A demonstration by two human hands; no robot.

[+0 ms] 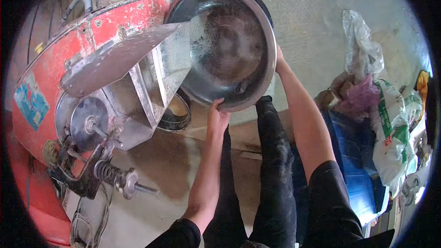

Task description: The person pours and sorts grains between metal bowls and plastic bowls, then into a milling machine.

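A large dark round basin (229, 41) with a pale rim is tilted toward me beside the red machine (133, 16). My left hand (218, 118) holds its near rim, thumb over the edge. My right hand (279, 60) grips the right side, with most of its fingers hidden behind the basin. The basin looks bare inside, with a dusty film over its bottom. The machine's metal chute (177, 59) overlaps the basin's left part in this view.
Below the chute stands a black round container (178, 112). A spring-loaded bolt (117, 177) juts from the machine at the lower left. At right are a blue bin (351, 156), white sacks (392, 133) and a clear plastic bag (363, 43) on the concrete floor.
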